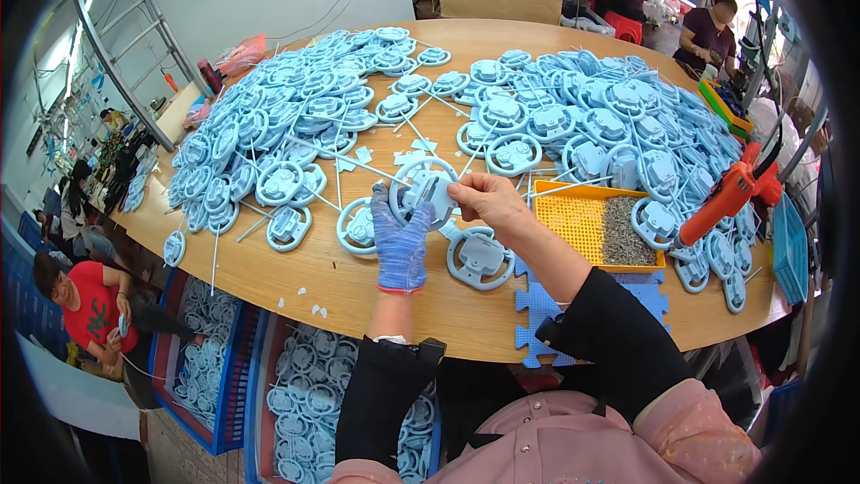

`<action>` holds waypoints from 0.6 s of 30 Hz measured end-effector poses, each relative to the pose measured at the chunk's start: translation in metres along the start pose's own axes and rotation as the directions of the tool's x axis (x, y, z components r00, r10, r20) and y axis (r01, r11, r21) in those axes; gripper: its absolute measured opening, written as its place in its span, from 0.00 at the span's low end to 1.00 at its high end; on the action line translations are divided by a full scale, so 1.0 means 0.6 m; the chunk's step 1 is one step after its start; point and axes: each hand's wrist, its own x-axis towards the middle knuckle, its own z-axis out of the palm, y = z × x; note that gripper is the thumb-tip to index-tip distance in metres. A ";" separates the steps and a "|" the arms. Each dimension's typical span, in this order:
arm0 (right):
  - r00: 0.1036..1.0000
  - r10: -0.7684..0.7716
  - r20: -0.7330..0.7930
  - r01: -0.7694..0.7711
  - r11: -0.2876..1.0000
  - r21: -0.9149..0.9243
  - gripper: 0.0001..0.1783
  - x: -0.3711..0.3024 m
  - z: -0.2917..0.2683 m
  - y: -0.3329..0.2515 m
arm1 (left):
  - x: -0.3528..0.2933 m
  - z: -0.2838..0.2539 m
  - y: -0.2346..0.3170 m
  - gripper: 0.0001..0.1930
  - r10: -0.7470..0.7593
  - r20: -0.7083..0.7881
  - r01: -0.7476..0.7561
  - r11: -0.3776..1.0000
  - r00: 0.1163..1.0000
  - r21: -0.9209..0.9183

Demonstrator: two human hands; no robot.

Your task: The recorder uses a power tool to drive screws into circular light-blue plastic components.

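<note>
Showing a person's two bare-armed wrists over a wooden counter (242,280), this wide view looks down on heaps of light blue plastic parts. The left hand (402,237), in a blue-and-white glove, has its grip closed around one ring-shaped part (419,190), raised above the middle of the counter. The right hand (495,204), ungloved, has a narrow grip, thumb and forefinger together at that part's right edge; whether they pinch the part or something small cannot be told.

Just right of the hands sits a yellow basket (560,224) with a mesh-like floor. Its right side holds a heap of small greyish pieces (624,237), too tiny to make out singly; most of its left side is bare. A blue foam mat (537,305) with jigsaw edges lies partly under the basket. An orange power tool (717,202) hangs beside it.

Two large heaps of parts spread behind, a left heap (287,116) and a right heap (587,112). At the far right stands a small blue basket (789,246), its contents hard to see.

Below the counter's near edge, a blue crate (230,399) and a red-and-blue crate (261,394) beside it are both filled with more light blue parts. Beyond the counter stands a large cardboard box (498,5), dark material showing at its top.
</note>
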 end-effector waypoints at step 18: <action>0.975 0.113 0.189 -0.109 0.994 -0.028 0.26 0.005 0.004 0.005 | -0.002 -0.041 0.045 0.38 -0.029 0.309 -0.032 0.981 0.951 0.190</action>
